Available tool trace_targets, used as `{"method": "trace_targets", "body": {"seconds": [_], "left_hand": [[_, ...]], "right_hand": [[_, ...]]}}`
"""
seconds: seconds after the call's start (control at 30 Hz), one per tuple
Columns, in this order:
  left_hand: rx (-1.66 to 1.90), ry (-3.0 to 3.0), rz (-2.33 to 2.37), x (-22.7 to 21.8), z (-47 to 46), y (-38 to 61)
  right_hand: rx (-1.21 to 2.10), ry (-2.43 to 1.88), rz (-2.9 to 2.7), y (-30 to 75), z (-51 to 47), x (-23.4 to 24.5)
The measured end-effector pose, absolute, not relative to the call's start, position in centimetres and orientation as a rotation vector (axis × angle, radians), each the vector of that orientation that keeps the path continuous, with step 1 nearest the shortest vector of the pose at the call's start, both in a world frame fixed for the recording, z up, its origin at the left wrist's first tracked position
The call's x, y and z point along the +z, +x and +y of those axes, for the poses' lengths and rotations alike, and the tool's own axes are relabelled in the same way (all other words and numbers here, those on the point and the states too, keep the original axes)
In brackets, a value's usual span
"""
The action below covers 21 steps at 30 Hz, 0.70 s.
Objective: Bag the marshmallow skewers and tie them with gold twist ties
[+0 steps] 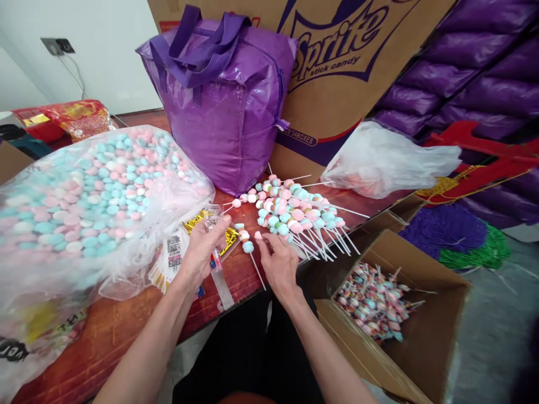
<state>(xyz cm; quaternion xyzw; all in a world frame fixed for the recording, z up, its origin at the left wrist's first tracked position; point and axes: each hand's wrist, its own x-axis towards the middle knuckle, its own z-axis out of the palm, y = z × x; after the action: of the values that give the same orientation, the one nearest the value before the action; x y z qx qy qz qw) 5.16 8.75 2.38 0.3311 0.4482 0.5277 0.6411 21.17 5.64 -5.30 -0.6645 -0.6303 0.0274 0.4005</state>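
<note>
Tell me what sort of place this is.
Probably a sweet-packing workroom: a big clear plastic bag of pink, blue and white sweets, a pile of sweets skewered on white sticks, and a brown cardboard carton printed "stick candy". The left hand holds a small clear plastic wrapper.

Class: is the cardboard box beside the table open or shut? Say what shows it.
Open: the cardboard box has its flaps spread, and wrapped candies lie visible inside.
</note>
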Motion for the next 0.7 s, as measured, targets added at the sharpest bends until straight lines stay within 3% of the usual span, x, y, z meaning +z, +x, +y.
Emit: {"method": "trace_targets", "body": {"seconds": [0.37, 0.53, 0.7], "left_hand": [[1.026, 1.045, 1.071, 0.5, 9.5, 7.5], [1.110, 1.339, 1.334, -0.3, 11.9, 5.9], [0.702, 1.993, 1.554, -0.3, 15.3, 5.8]], "right_hand": [[0.145, -1.368, -1.653, 20.4, 4.6, -3.6], [0.053, -1.771, -1.750, 20.2, 1.7, -5.1], [0.013, -1.984, -1.860, 19.5, 1.8, -5.5]]}}
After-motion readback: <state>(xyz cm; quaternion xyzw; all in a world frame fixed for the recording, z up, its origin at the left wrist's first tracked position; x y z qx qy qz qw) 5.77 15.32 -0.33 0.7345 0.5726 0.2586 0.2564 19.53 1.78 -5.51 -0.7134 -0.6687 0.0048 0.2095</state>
